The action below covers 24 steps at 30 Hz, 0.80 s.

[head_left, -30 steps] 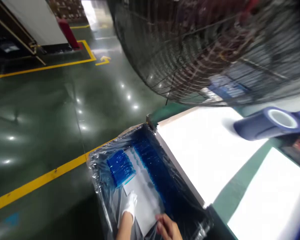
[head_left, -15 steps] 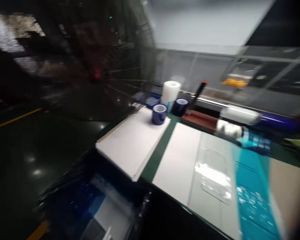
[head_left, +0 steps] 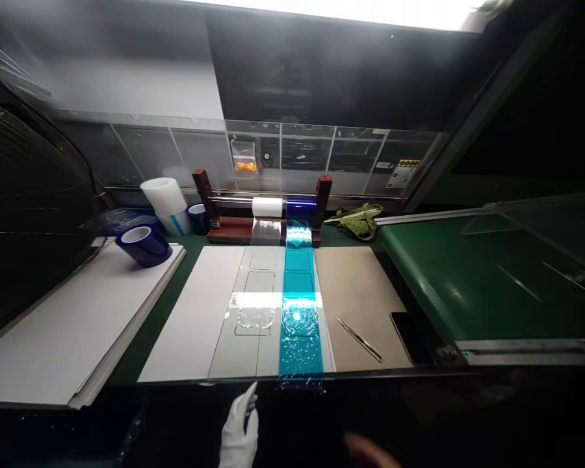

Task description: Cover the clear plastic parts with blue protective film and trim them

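My left hand (head_left: 238, 430), in a white glove, is just below the table's front edge, fingers stretched out with a gap at the thumb, holding nothing. Bare and blurred at the bottom edge, my right hand (head_left: 370, 451) does not show its fingers clearly. Nearest to the left hand lies a clear film strip (head_left: 268, 351) with rounded rectangles marked on it. Beside it a blue film strip (head_left: 299, 354), bubbled and wrinkled, hangs slightly over the edge. Both strips run back to a white film roll (head_left: 267, 207) and a blue film roll (head_left: 301, 206) on a wooden stand (head_left: 238, 230).
Tweezers (head_left: 359, 340) and a phone (head_left: 409, 338) lie on a brown board (head_left: 351, 286) at right. A green conveyor belt (head_left: 448, 273) is beyond. At left, a blue tape roll (head_left: 143, 246) sits on a paper stack (head_left: 78, 312); a white roll (head_left: 163, 197) stands behind.
The view has swung right and steadied, so the film strips and roll stand now sit near the middle. My gloved left hand and blurred right hand have come into view below.
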Tool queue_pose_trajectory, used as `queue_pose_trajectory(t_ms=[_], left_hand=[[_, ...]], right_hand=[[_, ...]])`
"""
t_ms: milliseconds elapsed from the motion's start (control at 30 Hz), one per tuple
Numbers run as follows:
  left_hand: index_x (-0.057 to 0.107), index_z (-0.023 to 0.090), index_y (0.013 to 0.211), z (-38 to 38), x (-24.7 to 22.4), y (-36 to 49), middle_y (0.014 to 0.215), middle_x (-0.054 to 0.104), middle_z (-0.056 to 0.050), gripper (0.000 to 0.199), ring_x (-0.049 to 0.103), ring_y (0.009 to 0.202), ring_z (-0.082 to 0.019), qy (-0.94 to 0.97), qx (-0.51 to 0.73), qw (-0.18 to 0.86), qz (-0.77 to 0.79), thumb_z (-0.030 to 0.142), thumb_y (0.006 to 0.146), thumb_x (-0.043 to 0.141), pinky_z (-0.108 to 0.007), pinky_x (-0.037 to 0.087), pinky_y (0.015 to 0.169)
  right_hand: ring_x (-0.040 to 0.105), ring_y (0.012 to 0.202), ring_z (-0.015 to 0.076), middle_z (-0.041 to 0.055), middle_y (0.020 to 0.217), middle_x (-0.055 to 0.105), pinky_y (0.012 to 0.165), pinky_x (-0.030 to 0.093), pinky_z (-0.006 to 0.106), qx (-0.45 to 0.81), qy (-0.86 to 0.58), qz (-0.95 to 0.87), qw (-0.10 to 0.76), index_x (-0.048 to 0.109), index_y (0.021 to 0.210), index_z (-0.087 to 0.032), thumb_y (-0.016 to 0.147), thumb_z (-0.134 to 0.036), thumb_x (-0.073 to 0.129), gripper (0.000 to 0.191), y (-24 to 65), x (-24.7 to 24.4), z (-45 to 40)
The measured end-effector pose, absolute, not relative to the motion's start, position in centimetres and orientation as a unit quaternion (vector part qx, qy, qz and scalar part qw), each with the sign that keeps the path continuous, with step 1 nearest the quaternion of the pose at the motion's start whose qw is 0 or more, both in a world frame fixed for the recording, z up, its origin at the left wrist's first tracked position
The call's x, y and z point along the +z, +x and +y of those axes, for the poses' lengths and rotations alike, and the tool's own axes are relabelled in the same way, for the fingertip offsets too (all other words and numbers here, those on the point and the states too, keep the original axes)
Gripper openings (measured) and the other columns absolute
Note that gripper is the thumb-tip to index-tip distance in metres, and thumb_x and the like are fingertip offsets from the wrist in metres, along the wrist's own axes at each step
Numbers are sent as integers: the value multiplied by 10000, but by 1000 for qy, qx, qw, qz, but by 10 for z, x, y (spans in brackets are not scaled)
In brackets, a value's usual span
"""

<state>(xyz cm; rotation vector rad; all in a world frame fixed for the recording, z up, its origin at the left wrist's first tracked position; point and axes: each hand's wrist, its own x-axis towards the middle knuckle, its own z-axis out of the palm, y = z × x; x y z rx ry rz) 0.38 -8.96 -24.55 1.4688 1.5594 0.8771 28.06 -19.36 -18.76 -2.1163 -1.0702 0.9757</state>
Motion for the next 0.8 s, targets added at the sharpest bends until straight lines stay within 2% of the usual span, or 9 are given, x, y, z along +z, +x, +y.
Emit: queue_pose_trajectory(t_ms=[67, 100, 133, 233, 400, 467, 567, 700, 800], left_hand=[[594, 221, 1162, -81, -234, 22, 972, 668, -50, 401, 654, 893, -202, 628, 318, 384, 598, 307, 788, 475, -374, 541, 880], [587, 223, 1168, -76, -231, 28, 978, 666, -46, 398, 649, 902, -194, 639, 310, 377, 594, 298, 797, 463, -364, 531, 896], [581, 222, 1173, -72, -230, 32, 989, 664, -44, 396, 644, 913, -186, 647, 303, 373, 592, 289, 804, 453, -353, 519, 912], [579, 197, 1167, -56, -234, 42, 1010, 663, -51, 395, 638, 921, -174, 664, 281, 356, 594, 264, 812, 420, -327, 505, 920], [588, 193, 1151, -27, -239, 57, 1053, 670, -57, 379, 641, 926, -157, 689, 227, 330, 604, 194, 821, 402, -282, 497, 884], [585, 208, 1157, -16, -236, 62, 1093, 665, -48, 392, 638, 930, -148, 702, 200, 324, 602, 145, 813, 410, -270, 485, 880], [585, 241, 1164, -3, -232, 68, 1117, 658, -39, 394, 631, 926, -152, 725, 155, 311, 595, 122, 830, 414, -276, 465, 877], [544, 295, 1235, 6, -234, 71, 1062, 656, -52, 418, 623, 832, -178, 767, 88, 286, 568, 151, 872, 395, -305, 466, 775], [471, 337, 1307, 9, -238, 72, 1095, 622, -61, 516, 594, 872, -206, 803, 45, 260, 534, 114, 846, 404, -336, 441, 775]], right_hand=[[614, 1052, 219, 58, 1135, 657, 884, 494, 332, 332, -783, -452, 268, 621, 1132, -254, 866, -444, 441, 373, 315, -198, -174], [596, 1081, 205, 65, 1158, 646, 922, 465, 316, 258, -807, -478, 232, 608, 1147, -228, 892, -409, 391, 380, 329, -203, -159], [590, 1080, 192, 69, 1162, 638, 917, 455, 297, 181, -831, -494, 179, 600, 1145, -216, 906, -367, 367, 366, 341, -209, -142], [568, 1045, 238, 133, 1118, 609, 850, 438, 341, 116, -863, -472, 136, 591, 1120, -181, 901, -293, 402, 311, 362, -229, -87], [557, 951, 250, 151, 1001, 600, 742, 394, 320, 77, -871, -478, 82, 601, 938, -152, 873, -232, 487, 154, 371, -249, -43], [580, 868, 219, 126, 935, 621, 679, 382, 285, 79, -864, -493, 67, 584, 953, -153, 895, -205, 439, 165, 372, -248, -44], [604, 745, 174, 59, 857, 651, 592, 363, 242, 92, -846, -522, 55, 542, 1084, -188, 941, -223, 336, 253, 367, -235, -51], [619, 793, 147, 26, 974, 652, 584, 351, 223, 100, -802, -587, 43, 573, 1061, -257, 967, -311, 313, 281, 333, -213, -52], [610, 827, 141, 14, 974, 643, 561, 311, 224, 102, -762, -640, 25, 597, 1034, -279, 960, -290, 367, 242, 299, -205, -39]])
